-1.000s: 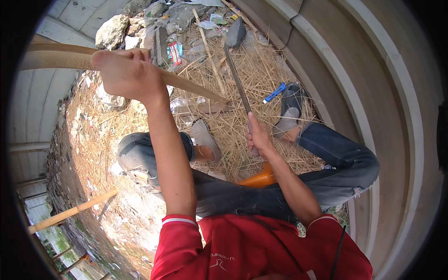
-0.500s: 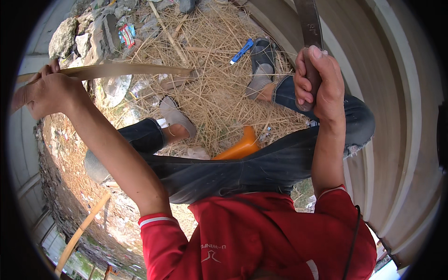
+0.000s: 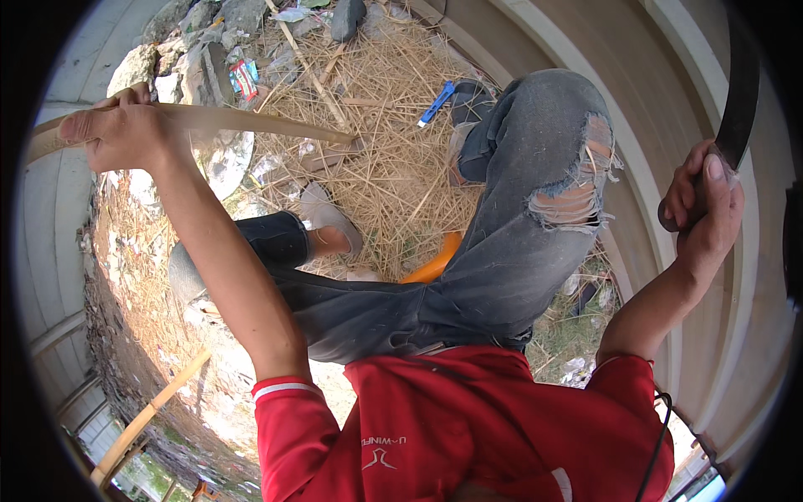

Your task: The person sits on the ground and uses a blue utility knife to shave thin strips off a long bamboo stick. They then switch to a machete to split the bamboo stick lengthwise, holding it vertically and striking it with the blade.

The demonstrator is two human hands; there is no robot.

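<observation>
Splitting a bamboo strip over straw

The left hand [image 3: 125, 134] grips the bamboo strip [image 3: 251, 124]; the right hand [image 3: 707, 201] is closed around a dark blade's handle [image 3: 736, 109].

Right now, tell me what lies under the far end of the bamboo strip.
Under the bamboo strip's tip lies dry straw, with stones beside it. The left hand covers the strip's near part; the ground beneath the straw is hidden.

The left hand [image 3: 125, 134] is raised at the upper left of the frame, arm stretched out, fingers curled in a closed grip. The right hand [image 3: 703, 201] is lifted at the right edge, elbow bent, fist clenched tight.
</observation>
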